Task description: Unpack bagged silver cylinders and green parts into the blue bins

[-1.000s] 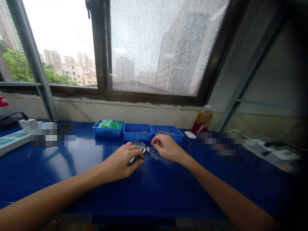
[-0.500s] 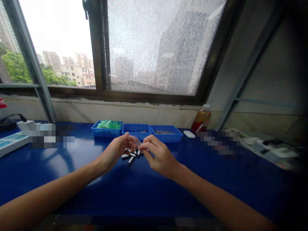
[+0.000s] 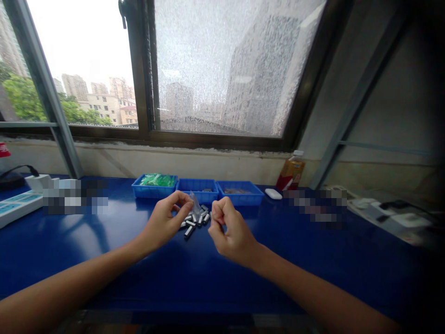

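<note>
My left hand (image 3: 170, 214) pinches a small clear plastic bag (image 3: 195, 206) by its edge between thumb and forefinger. The bag hangs slantwise over a loose pile of small black-and-white oblong pieces (image 3: 188, 231) on the blue table. To the right of the pile, my right hand (image 3: 227, 227) is closed, fingers curled in and thumb pressed against them. Whatever it may hold is hidden by the fingers. A gap separates the right hand from the bag.
Behind the hands stand a blue bin with green packets (image 3: 155, 186), a middle blue bin (image 3: 184, 195) and a right blue bin (image 3: 239, 199), both with small pieces. A bottle (image 3: 291, 172) and a white rounded object (image 3: 273, 194) sit right. Power strips (image 3: 21, 204) lie left.
Both hands were together at the clear bag. My right hand has come away to the right and closed further, while my left hand has pinched the bag, which now shows over the pile.
</note>
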Demonstrator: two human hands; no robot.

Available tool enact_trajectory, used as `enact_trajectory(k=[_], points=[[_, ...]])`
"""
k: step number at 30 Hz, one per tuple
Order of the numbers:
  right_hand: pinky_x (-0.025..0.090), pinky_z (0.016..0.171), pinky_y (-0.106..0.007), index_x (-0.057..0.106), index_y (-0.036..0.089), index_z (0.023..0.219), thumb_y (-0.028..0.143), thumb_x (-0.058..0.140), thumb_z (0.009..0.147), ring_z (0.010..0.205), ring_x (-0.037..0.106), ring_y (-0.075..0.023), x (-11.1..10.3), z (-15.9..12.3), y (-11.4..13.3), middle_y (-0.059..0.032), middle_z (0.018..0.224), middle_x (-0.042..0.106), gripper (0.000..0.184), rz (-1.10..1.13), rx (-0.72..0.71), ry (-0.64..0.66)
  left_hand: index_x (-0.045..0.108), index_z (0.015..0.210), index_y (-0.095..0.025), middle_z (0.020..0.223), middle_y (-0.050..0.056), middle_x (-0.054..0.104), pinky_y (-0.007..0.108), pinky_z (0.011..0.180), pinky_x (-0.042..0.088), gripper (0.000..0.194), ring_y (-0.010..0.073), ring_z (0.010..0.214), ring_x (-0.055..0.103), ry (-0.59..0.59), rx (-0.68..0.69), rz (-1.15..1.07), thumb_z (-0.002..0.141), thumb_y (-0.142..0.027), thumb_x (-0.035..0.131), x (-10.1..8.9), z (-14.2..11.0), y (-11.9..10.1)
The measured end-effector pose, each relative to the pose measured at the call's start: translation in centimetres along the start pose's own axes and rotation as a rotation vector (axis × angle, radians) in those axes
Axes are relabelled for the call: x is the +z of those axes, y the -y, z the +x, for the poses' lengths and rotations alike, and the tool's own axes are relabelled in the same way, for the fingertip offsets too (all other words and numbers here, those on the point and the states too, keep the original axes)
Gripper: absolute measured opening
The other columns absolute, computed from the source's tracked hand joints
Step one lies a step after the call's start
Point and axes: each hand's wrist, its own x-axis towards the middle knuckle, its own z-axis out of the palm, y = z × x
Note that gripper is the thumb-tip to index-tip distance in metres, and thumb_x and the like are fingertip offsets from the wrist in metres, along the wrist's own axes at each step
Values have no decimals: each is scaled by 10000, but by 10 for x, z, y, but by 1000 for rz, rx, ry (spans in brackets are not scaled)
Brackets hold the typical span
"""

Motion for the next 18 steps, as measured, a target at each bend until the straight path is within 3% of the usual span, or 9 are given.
enact_trajectory(k=[4, 7, 10, 12, 15, 18], points=[[251, 472, -215, 244, 231, 731, 60, 410, 662, 482, 287, -79, 4, -2, 3, 75, 595, 296, 248, 88, 19, 129, 537, 799, -147, 722, -4, 565, 226, 605, 412, 112, 98, 634, 506, 9, 104, 90, 843, -234, 481, 1, -4, -4], [239, 462, -210, 262, 224, 714, 48, 417, 639, 482, 290, -73, 6, -1, 3, 74, 597, 316, 247, 79, 78, 156, 547, 802, -148, 725, 6, 567, 230, 611, 417, 98, 103, 641, 501, 32, 207, 166, 846, -208, 483, 1, -6, -4], [238, 464, -205, 300, 212, 692, 45, 426, 624, 491, 297, -71, 3, 4, 0, 71, 585, 332, 219, 114, 182, 176, 585, 884, -160, 786, 31, 578, 249, 661, 428, 135, 123, 717, 514, 89, 361, 223, 861, -170, 452, -1, -8, -3], [264, 478, -201, 344, 200, 699, 74, 453, 632, 514, 332, -73, -1, 8, -4, 64, 595, 354, 181, 251, 272, 256, 606, 945, -182, 826, 43, 582, 266, 693, 429, 203, 136, 764, 515, 120, 439, 261, 864, -135, 425, -3, -7, -2], [332, 530, -213, 425, 175, 731, 207, 493, 722, 575, 415, -89, -7, 15, -7, 36, 635, 428, 76, 463, 360, 384, 638, 916, -199, 840, 48, 574, 281, 716, 424, 254, 148, 796, 505, 118, 474, 317, 853, -101, 413, -6, -5, 1], [353, 542, -226, 476, 162, 722, 345, 421, 834, 573, 443, -99, -8, 17, -9, 20, 611, 459, 221, 407, 366, 338, 658, 855, -203, 848, 50, 572, 289, 738, 420, 262, 157, 828, 501, 124, 461, 341, 845, -96, 419, -7, -3, 3]])
